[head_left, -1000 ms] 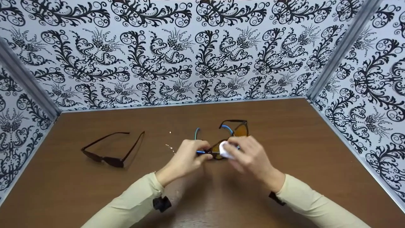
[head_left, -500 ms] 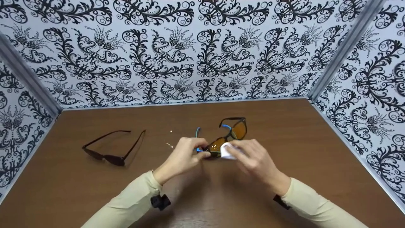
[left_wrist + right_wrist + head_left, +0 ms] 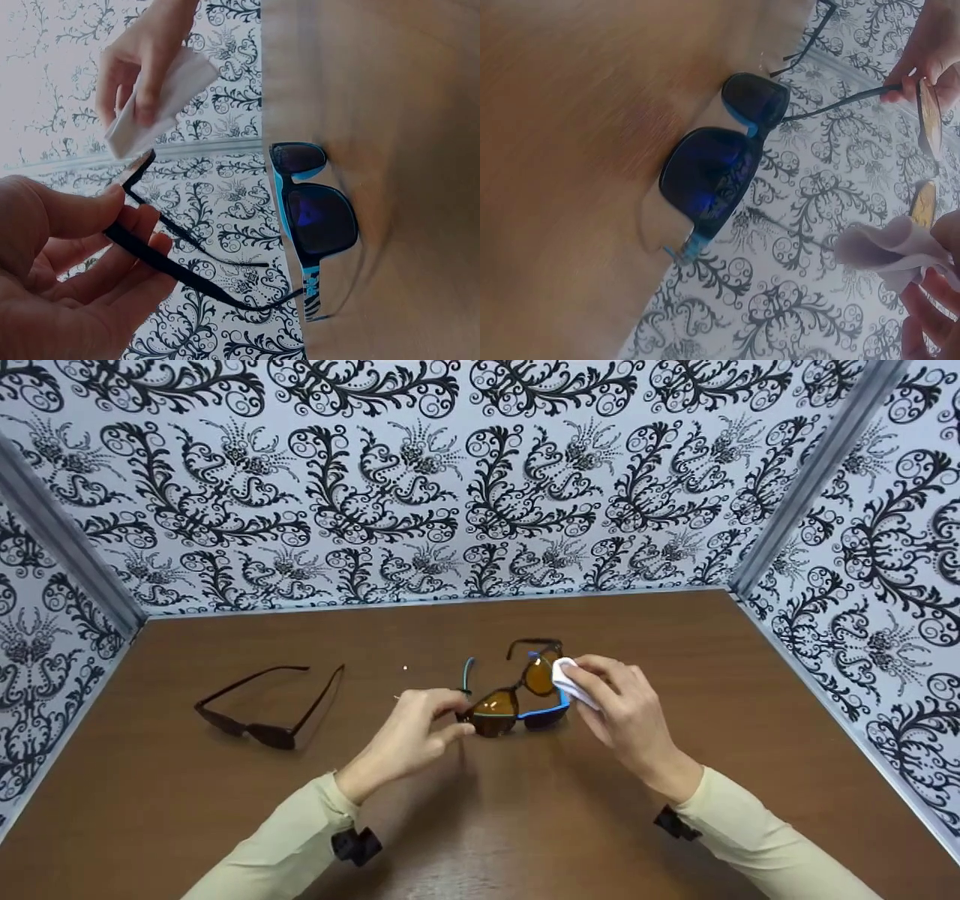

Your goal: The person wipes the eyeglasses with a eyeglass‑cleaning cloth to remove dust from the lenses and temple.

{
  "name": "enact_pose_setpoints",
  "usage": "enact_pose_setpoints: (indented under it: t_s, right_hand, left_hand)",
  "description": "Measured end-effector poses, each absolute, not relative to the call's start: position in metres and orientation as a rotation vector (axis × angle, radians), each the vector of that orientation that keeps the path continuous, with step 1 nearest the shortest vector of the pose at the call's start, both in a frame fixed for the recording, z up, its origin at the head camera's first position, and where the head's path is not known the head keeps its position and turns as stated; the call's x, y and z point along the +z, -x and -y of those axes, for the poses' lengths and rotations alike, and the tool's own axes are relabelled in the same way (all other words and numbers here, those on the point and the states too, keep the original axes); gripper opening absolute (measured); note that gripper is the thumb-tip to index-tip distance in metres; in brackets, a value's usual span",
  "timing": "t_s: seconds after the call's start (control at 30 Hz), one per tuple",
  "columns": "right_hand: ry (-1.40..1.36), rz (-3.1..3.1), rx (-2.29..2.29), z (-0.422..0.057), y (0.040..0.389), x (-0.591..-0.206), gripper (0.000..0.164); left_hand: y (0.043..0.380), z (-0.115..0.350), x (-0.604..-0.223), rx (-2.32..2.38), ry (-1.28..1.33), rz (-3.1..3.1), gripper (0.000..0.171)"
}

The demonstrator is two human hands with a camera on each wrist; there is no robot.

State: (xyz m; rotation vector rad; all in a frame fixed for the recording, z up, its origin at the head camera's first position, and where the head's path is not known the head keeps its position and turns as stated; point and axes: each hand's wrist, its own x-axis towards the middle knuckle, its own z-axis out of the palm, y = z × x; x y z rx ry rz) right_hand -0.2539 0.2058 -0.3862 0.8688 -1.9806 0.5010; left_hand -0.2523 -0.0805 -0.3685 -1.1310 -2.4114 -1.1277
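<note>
My left hand (image 3: 409, 739) pinches amber-lensed sunglasses (image 3: 495, 716) by the corner where the left temple meets the frame. They are raised off the table with their lenses slanting up to the right. In the left wrist view thumb and fingers hold the black temple (image 3: 150, 255), and the frame shows edge-on. My right hand (image 3: 634, 716) grips a folded white cloth (image 3: 568, 679), which sits right at the edge of the amber right lens. Below and behind lie blue-trimmed sunglasses (image 3: 324, 217) with dark lenses, partly hidden by the amber pair in the head view.
Dark sunglasses (image 3: 270, 736) lie with temples spread on the left of the brown table (image 3: 360, 832). A tiny light speck (image 3: 405, 667) is on the table near the left hand. Patterned wall panels (image 3: 420, 495) stand at the back and sides.
The right hand with the cloth has moved right and up, from the near lens to the far lens's edge. The amber sunglasses have shifted left, uncovering more of the blue-trimmed pair.
</note>
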Motion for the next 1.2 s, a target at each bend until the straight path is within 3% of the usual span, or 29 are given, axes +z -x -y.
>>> enact_pose_setpoints:
  t_s: [0.23,0.5,0.7,0.93,1.2]
  right_hand:
    - [-1.057,1.802,0.328,-0.193,0.251,-0.392,0.029]
    - [-0.864,1.828,0.4,-0.198,0.255,-0.384,0.028]
    - [-1.055,1.779,0.314,-0.189,0.248,-0.384,0.032]
    - [-0.834,1.859,0.372,-0.196,0.253,-0.372,0.031]
    - [-1.098,1.832,0.258,-0.191,0.245,-0.374,0.029]
  left_hand:
    - [0.246,0.077,-0.369,-1.149,1.171,2.402,0.007]
    - [0.246,0.081,-0.37,-1.181,1.193,2.408,0.01]
    - [0.243,0.083,-0.369,-1.165,1.167,2.373,0.009]
    - [0.24,0.087,-0.369,-1.148,1.152,2.409,0.008]
    - [0.241,0.083,-0.37,-1.156,1.159,2.395,0.01]
